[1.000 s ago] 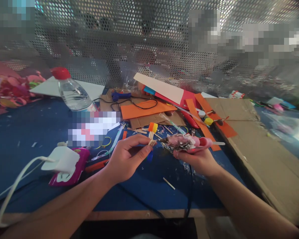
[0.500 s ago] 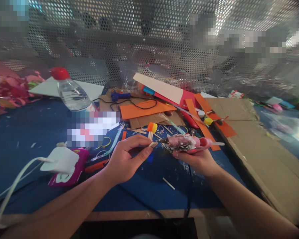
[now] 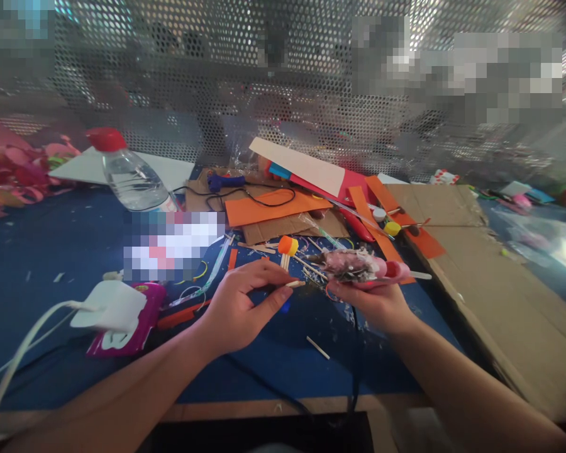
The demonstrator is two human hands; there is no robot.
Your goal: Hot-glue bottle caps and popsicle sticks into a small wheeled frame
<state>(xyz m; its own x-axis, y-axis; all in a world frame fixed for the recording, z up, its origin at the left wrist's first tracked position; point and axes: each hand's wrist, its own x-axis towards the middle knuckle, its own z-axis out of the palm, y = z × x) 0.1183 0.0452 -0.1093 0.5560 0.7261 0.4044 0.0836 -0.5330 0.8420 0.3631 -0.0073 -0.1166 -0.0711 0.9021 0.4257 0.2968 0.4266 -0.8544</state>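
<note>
Between thumb and fingers, my left hand [image 3: 245, 302] pinches a short wooden stick [image 3: 294, 284], its tip pointing right. My right hand [image 3: 377, 305] is wrapped round the handle of a pink hot glue gun [image 3: 351, 265], whose front is crusted with glue and scraps. The gun's nozzle points left and sits apart from the stick, a little above and to its right. A pale glue stick [image 3: 422, 275] pokes out of the gun's back. Just beyond my left fingers stands a small piece with an orange-and-yellow top [image 3: 288, 245] on pale sticks.
A red-capped water bottle [image 3: 134, 176] leans at the left, behind a white charger [image 3: 113, 305] on a magenta box [image 3: 144, 314]. Orange sheets [image 3: 273, 207] and cardboard [image 3: 490, 296] lie at the back and right. A loose stick [image 3: 317, 347] rests in front. A perforated metal screen [image 3: 273, 75] rises behind.
The glue gun has shifted slightly right, so its nozzle is now away from the stick. My left hand has moved a little right and down, still pinching the stick.
</note>
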